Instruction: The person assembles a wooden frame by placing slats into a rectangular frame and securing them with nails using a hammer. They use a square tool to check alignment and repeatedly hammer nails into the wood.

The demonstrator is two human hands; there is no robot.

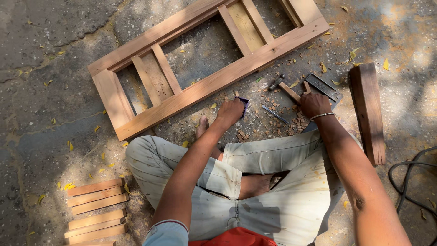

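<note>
Nearest the camera, the person sits cross-legged on the rough concrete ground (41, 54), pale grey trousers (282, 191) stretched over the knees and a bare foot (202, 126) poking out just short of the work.

The left hand (231, 111) is closed over a small dark flat tool (243, 104), apparently a chisel or a blade, pressed to the ground just beside the near rail of the long pale wooden door frame (214, 77). The right hand (314, 105), a thin bangle at its wrist, is curled round the wooden handle of a steel-headed hammer (284, 86), whose head lies on the ground near the frame. A slim metal chisel (274, 114) lies loose between the two hands, among scattered wood chips (296, 124).

Beside the right hand rests a grey metal try square (324, 86), and further right a thick dark wooden block (368, 111). A black cable (409, 177) loops at the right edge, and short wooden slats (96, 210) are stacked at the lower left.

The risks, as I judge them: the foot sits close to the edged tool, so a slip could cut the toes. A hammer swung from this cramped seat could glance off onto the left knuckles. Chips underhand could let the tool skid, and the loose chisel could be knelt on.
</note>
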